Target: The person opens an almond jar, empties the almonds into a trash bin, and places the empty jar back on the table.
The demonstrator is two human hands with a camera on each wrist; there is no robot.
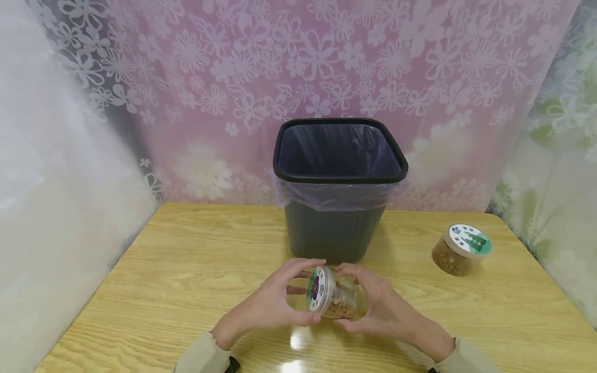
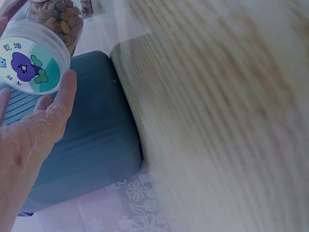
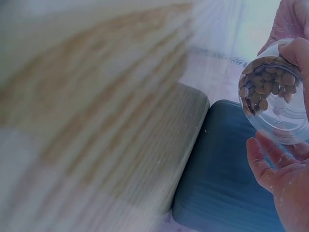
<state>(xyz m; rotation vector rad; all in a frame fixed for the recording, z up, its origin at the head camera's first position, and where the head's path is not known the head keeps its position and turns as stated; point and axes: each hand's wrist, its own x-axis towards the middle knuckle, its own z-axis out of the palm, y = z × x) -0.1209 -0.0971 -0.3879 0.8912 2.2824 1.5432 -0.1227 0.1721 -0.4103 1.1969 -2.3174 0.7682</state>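
Observation:
A clear plastic jar [image 1: 342, 299], partly filled with small brown nuts or kernels, is tilted onto its side between both hands. Its round lid [image 2: 29, 65] faces left and carries a purple cartoon on white and green. My left hand [image 1: 275, 300] grips the lid end, thumb on the near side and fingers on the far side. Around the base end curls my right hand [image 1: 380, 305]. In the right wrist view the jar's bottom [image 3: 270, 92] shows the nuts gathered to one side. The lid appears to be on the jar.
A dark bin [image 1: 333, 228] with a black rim and a thin purple liner stands just beyond the hands. Toward the back right of the wooden table [image 1: 210, 243] is a second jar [image 1: 459, 251] with a green-and-white lid. Flowered curtains [image 1: 233, 77] hang behind.

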